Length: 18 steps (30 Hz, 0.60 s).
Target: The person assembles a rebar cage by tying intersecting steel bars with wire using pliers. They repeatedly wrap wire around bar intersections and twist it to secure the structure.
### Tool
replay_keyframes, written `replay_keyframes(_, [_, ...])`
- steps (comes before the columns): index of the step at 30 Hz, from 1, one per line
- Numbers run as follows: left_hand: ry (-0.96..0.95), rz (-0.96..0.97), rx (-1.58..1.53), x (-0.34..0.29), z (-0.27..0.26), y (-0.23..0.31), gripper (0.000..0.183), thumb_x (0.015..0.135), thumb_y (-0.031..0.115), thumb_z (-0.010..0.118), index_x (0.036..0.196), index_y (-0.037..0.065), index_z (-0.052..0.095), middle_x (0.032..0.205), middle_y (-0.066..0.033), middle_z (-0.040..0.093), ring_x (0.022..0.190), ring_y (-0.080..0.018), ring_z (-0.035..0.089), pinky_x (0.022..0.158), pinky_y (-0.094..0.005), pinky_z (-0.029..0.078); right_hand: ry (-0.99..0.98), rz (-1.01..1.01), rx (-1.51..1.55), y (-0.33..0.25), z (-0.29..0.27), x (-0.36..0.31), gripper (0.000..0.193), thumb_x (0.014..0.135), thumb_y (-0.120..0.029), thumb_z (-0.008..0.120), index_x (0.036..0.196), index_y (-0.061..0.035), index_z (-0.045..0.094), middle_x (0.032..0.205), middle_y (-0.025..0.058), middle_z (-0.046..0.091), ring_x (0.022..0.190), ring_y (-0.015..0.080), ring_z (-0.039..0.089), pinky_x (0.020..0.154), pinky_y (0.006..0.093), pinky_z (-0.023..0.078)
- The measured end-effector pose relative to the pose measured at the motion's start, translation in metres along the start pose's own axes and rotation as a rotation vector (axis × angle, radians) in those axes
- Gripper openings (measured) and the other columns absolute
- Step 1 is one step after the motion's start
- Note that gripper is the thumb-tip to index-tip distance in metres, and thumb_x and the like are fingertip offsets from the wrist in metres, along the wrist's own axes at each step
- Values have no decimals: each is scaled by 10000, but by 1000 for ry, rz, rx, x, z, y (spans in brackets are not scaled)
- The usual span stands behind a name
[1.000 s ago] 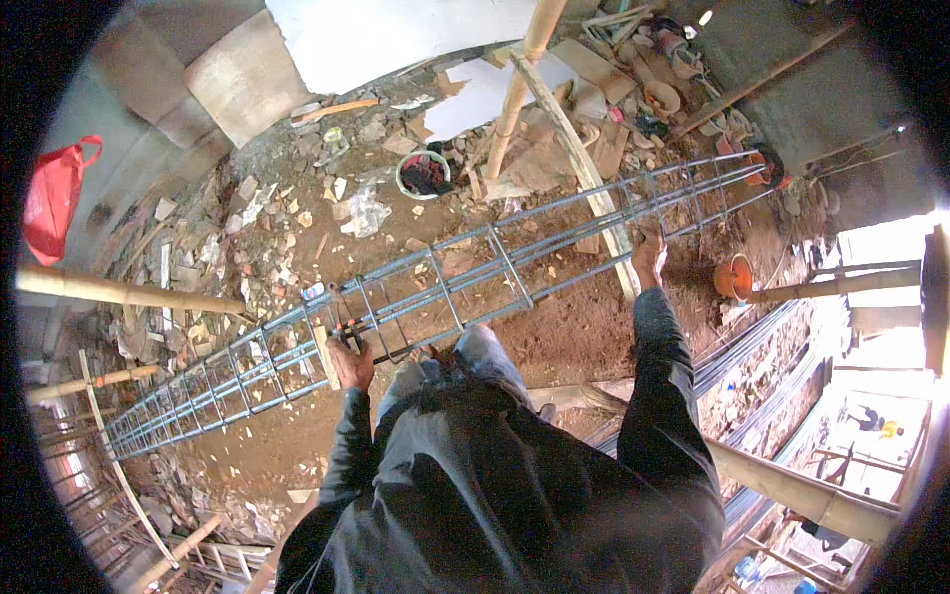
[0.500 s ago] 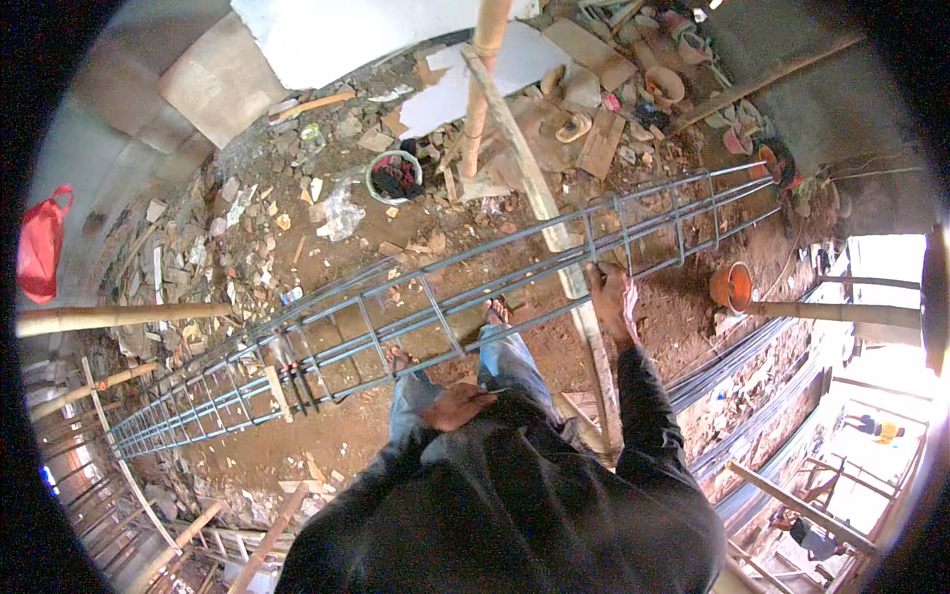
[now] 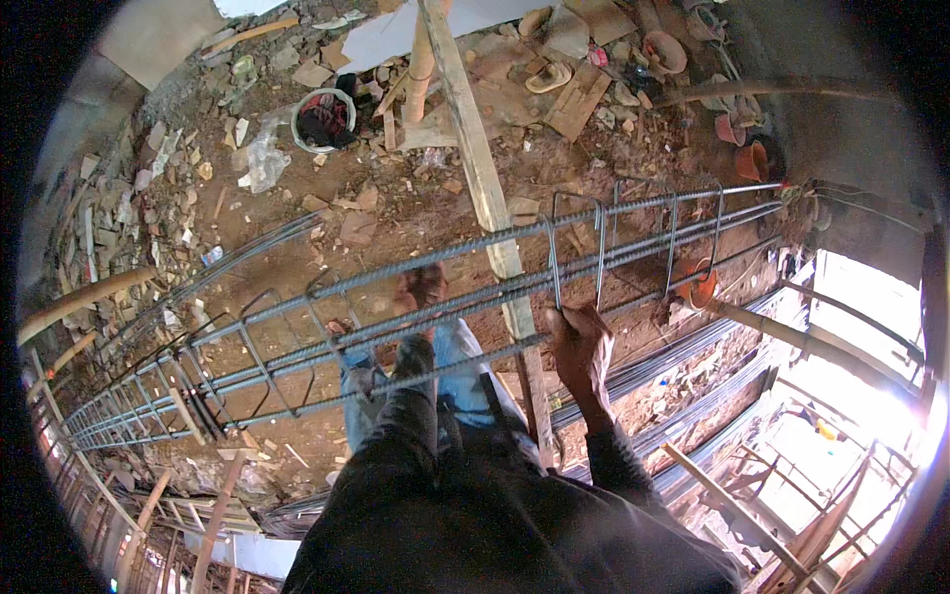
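Observation:
A long rebar cage (image 3: 396, 324) of ribbed steel bars with bent stirrups lies across in front of me, slanting up to the right. My right hand (image 3: 582, 354) is closed at the lower corner of a square stirrup (image 3: 552, 259), just right of the wooden beam. My left hand (image 3: 424, 287) reaches forward beneath the bars, which cross in front of its sleeve. Its fingers are dark and blurred, so their grip does not show. Several stirrups stand tilted along the cage on both sides.
A pale wooden beam (image 3: 475, 168) passes under the cage. A bucket of dark cloth (image 3: 324, 121) stands on rubble-strewn ground at the far left. At right are an orange bucket (image 3: 699, 287), a bamboo pole (image 3: 767, 335) and long bundled bars (image 3: 648, 361).
My left hand has gone from near my lap to under the cage bars. The right hand now grips a stirrup. The view has shifted nearer to the cage.

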<state>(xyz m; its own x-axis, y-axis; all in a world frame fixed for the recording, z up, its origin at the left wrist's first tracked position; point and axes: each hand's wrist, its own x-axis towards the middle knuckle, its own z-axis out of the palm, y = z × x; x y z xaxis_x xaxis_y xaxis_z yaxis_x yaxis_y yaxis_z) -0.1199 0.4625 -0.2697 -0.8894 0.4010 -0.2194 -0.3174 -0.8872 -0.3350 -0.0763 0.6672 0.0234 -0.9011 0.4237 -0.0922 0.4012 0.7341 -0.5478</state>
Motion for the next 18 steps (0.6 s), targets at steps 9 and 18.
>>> replay_keyframes(9, [-116, 112, -210, 29, 80, 21, 457, 1071, 302, 462, 1435, 27, 481, 1428, -134, 559, 1358, -292, 506, 1122, -482, 417, -99, 101, 10, -17, -29, -4, 118, 819, -52, 786, 932, -30, 762, 847, 146, 691, 757, 298, 661, 677, 385, 523])
replay_keyframes(18, [-279, 41, -91, 34, 150, 8, 421, 1076, 312, 454, 1359, 16, 551, 1308, -119, 635, 1334, -308, 524, 1181, -531, 300, 71, 28, 68, -13, -38, -22, 72, 812, -66, 811, 856, -41, 760, 756, 107, 641, 677, 252, 618, 601, 353, 483])
